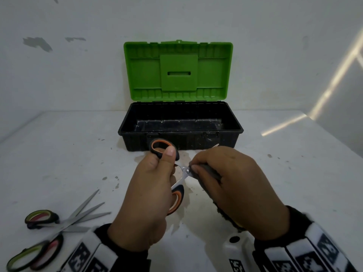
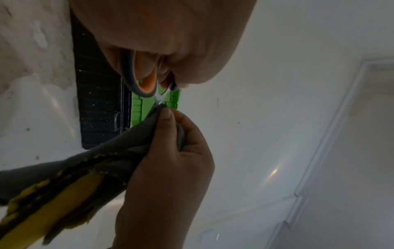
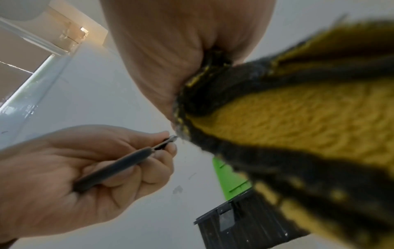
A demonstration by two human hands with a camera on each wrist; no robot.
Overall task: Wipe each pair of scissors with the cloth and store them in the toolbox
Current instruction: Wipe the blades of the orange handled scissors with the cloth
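My left hand (image 1: 149,185) grips the black-and-orange handles of a pair of scissors (image 1: 177,191), held above the table in front of the toolbox (image 1: 180,132). My right hand (image 1: 225,179) pinches a grey-and-yellow cloth (image 1: 211,172) around the blades, just past the pivot. The blades are mostly hidden inside the cloth; only a tip shows beyond my right hand. In the left wrist view the cloth (image 2: 70,182) trails down from the right hand (image 2: 170,160). In the right wrist view the left hand (image 3: 85,171) curls round the dark handle (image 3: 115,168). The toolbox stands open with its green lid (image 1: 177,71) upright and nothing inside.
Two more pairs of scissors lie on the white table at the near left, one with red-and-green handles (image 1: 42,218), the other (image 1: 35,254) crossing it. A wall stands right behind the toolbox. The table has stains and specks around the hands.
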